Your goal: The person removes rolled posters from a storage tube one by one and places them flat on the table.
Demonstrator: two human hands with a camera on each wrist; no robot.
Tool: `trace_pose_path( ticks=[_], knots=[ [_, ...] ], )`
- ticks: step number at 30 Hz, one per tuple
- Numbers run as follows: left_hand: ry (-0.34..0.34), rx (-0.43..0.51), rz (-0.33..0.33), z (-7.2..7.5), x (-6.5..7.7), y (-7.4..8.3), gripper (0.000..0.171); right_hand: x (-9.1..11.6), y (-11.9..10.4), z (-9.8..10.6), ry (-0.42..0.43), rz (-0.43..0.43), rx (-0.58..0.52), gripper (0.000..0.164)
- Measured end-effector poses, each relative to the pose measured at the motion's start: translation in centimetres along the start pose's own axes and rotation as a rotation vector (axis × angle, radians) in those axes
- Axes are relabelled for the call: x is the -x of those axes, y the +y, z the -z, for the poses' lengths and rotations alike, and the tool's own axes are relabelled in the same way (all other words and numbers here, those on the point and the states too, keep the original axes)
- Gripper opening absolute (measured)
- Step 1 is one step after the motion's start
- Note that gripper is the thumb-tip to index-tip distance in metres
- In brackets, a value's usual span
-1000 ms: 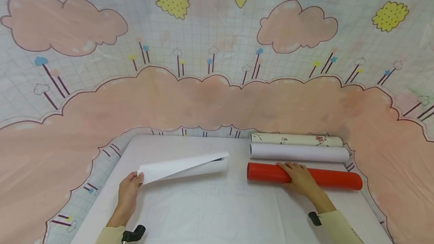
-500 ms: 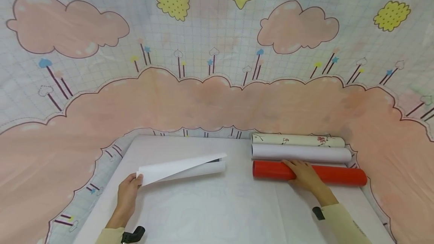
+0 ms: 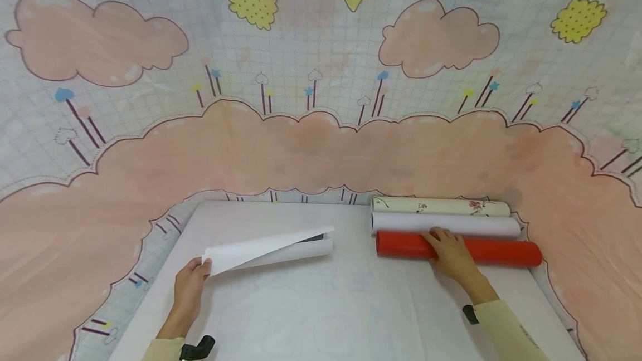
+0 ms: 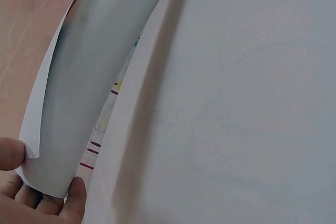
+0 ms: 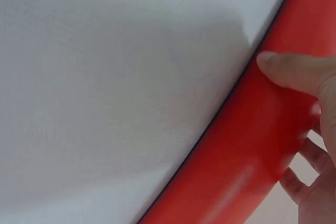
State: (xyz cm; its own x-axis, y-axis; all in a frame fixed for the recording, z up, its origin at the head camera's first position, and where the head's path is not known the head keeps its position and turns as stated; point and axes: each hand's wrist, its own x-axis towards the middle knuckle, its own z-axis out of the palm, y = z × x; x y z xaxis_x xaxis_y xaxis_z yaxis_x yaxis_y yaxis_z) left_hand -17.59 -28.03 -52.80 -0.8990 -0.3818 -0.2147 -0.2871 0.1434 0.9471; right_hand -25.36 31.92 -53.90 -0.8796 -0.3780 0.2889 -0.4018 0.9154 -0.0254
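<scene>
My left hand point(image 3: 189, 288) pinches the left end of a white paper roll point(image 3: 286, 252), whose loose outer edge lifts in a slanting flap. In the left wrist view the thumb presses that flap while the fingers curl under the roll point(image 4: 86, 82). On the right, my right hand point(image 3: 453, 258) grips a red roll point(image 3: 501, 250) near its middle. The right wrist view has the thumb on one side of the red roll point(image 5: 236, 129) and fingers on the other. Directly behind the red roll lies a wider-looking white roll point(image 3: 446, 225).
A cream roll with a floral print point(image 3: 446, 206) lies at the back edge, against the white roll. All rest on a white-covered table point(image 3: 321, 305). Cloud-patterned cloth point(image 3: 321, 149) surrounds the table at the back and sides.
The right hand has moved the red roll back and slightly right, up close to the white roll. The left hand and its paper roll have stayed almost still.
</scene>
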Motion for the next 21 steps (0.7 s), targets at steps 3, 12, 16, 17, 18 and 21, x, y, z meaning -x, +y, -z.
trace_pose_path(
  ticks=[3,12,16,17,18,21],
  knots=[
    [0.0,-0.011,0.005,0.0,0.0,0.0,0.057,-0.1,-0.1,0.0,0.032,0.002,0.0,0.065],
    [0.002,-0.019,-0.001,-0.3,0.1,0.2,0.056,0.7,0.3,0.5,0.061,-0.06,0.006,0.064],
    [0.004,-0.021,-0.013,-0.6,0.5,0.4,0.055,1.0,0.2,1.2,0.058,-0.085,-0.005,0.064],
    [0.003,-0.021,-0.019,-0.7,0.5,0.5,0.055,1.1,0.1,1.3,0.058,-0.084,-0.007,0.064],
    [0.002,-0.025,-0.024,-0.8,0.6,0.6,0.055,1.2,0.0,1.5,0.059,-0.08,-0.009,0.064],
    [-0.013,-0.037,-0.052,-1.3,0.7,1.0,0.054,1.1,-0.8,2.2,0.079,-0.064,-0.021,0.063]
  ],
)
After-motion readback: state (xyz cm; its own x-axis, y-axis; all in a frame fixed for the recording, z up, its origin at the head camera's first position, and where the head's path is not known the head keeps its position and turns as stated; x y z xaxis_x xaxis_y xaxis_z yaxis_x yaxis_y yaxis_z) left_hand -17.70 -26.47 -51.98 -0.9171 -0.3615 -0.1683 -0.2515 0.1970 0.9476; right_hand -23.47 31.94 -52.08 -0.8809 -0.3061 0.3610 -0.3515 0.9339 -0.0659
